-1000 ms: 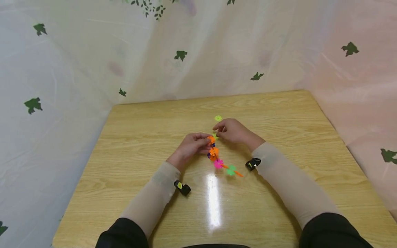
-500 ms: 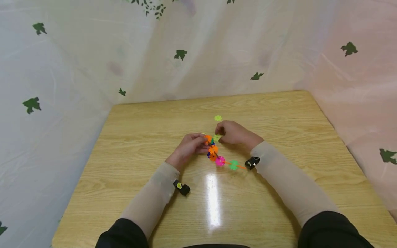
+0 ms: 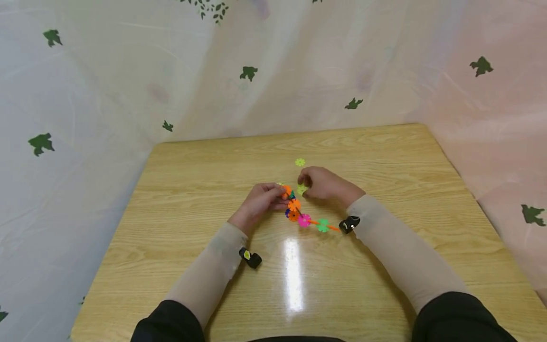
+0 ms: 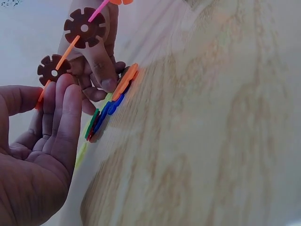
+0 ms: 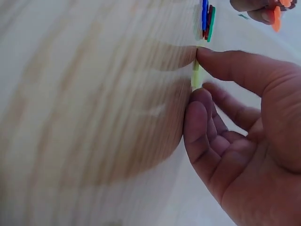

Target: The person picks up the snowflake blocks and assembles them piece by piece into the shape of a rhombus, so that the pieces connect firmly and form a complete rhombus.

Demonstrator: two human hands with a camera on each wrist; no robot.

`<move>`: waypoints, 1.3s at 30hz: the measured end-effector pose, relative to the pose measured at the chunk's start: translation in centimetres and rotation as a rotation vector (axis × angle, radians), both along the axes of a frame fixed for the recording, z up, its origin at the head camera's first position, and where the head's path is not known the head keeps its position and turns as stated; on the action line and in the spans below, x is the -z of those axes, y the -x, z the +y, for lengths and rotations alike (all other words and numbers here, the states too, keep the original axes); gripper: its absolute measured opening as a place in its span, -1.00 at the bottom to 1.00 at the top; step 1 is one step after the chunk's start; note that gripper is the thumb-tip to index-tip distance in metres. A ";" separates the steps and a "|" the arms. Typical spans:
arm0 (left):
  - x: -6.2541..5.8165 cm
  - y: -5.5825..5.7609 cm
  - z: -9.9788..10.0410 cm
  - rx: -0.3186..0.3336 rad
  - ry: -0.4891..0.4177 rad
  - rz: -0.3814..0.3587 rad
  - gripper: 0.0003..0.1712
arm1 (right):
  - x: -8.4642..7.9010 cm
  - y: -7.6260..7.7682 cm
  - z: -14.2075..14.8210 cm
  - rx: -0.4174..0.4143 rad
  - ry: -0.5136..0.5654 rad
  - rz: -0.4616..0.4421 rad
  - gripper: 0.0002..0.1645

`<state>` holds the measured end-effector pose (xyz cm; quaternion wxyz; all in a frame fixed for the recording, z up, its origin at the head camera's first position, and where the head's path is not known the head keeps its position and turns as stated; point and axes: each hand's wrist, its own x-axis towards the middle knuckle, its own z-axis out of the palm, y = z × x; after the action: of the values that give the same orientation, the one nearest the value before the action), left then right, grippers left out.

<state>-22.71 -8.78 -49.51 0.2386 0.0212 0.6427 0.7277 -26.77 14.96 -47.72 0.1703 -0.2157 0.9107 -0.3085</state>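
My left hand (image 3: 266,198) pinches one end of a chain of slotted plastic snowflake discs; an edge-on orange disc (image 4: 41,96) sits between its thumb and fingers in the left wrist view. From there the chain runs through a pink disc (image 3: 304,220) and a green disc (image 3: 323,225) toward the right wrist. To the right of the left hand, my right hand (image 3: 325,183) pinches a yellow-green disc (image 5: 195,77) by its edge, close over the table. Its thumb and fingertips are on opposite edges of that disc.
One loose yellow disc (image 3: 300,162) lies on the wooden table (image 3: 205,161) beyond the right hand. Blue (image 4: 112,107) and green (image 4: 92,123) discs lie flat near the hands. A patterned curtain (image 3: 290,57) hangs around the table's far side and ends.
The right hand has closed its fingers on the yellow-green disc and slid it slightly right. The chain's free end has swung right and away from the body, while the left hand stays nearly still.
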 end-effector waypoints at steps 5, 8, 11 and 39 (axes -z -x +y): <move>0.0 0.0 0.0 -0.001 -0.018 -0.013 -0.84 | 0.0 0.0 0.4 0.024 0.003 -0.019 -0.70; -0.1 0.0 0.0 -0.002 -0.025 -0.019 -0.84 | 0.1 0.1 0.6 0.000 -0.007 -0.046 -0.70; -0.1 0.0 0.0 -0.004 -0.025 -0.019 -0.84 | 0.0 0.1 0.6 -0.015 0.000 -0.054 -0.66; 0.0 0.1 0.2 -0.012 -0.010 -0.022 -0.76 | -1.8 -2.8 0.4 -0.065 0.282 0.188 -0.95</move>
<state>-22.83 -8.55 -49.51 0.2411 0.0105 0.6366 0.7325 -23.98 15.36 -45.87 0.0624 -0.2944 0.8629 -0.4060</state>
